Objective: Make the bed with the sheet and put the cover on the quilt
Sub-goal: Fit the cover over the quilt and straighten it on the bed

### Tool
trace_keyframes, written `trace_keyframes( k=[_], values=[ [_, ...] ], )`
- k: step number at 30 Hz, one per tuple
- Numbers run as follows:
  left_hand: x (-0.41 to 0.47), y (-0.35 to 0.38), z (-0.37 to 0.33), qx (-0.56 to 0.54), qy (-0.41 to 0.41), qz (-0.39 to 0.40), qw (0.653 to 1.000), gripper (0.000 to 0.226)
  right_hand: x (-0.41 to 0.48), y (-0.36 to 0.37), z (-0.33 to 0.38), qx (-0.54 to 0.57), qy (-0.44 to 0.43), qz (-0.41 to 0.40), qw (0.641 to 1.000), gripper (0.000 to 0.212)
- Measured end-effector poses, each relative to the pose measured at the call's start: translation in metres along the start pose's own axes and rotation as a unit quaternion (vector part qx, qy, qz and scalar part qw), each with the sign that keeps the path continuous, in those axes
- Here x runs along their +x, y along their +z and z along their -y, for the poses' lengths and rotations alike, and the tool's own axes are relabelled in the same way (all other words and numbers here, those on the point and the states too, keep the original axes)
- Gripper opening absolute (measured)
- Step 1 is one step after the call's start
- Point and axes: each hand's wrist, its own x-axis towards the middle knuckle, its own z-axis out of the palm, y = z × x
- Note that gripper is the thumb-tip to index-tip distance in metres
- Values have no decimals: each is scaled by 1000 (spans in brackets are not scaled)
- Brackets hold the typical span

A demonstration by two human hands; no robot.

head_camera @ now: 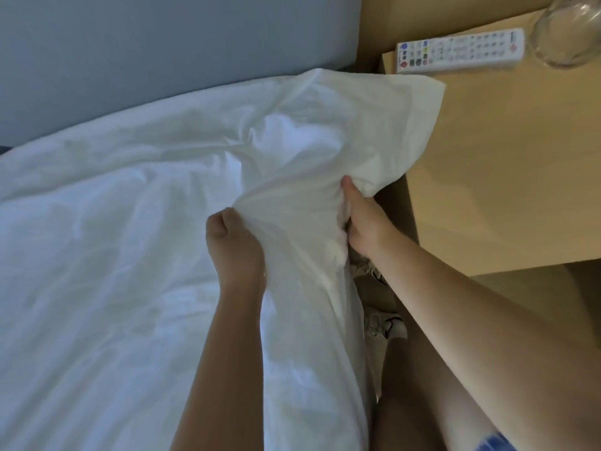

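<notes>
The soft, light, limp white quilt cover (113, 255) lies spread below the grey headboard (130, 60), its corner raised beside the desk (487, 174), where the left hand (232, 242) and right hand (359, 219) each keep a tight grip on bunched fabric, probably steadiest near the corner seam.

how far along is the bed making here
Done: the white bedding lies spread up to the grey headboard. In hand: the left hand and right hand grip its bunched corner by the bedside table. Left: that corner is loose and creased; whether this is sheet or quilt cover, I cannot tell.
</notes>
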Motion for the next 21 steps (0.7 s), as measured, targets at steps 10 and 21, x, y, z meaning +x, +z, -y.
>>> trace_keyframes(
  k=[10,21],
  values=[
    [-62,-2,25,337,243,122,902,39,-46,-56,6,18,-116,-229,966,29],
    [-48,-8,24,308,176,50,934,37,-67,-65,33,-58,-160,-129,977,12]
  ],
)
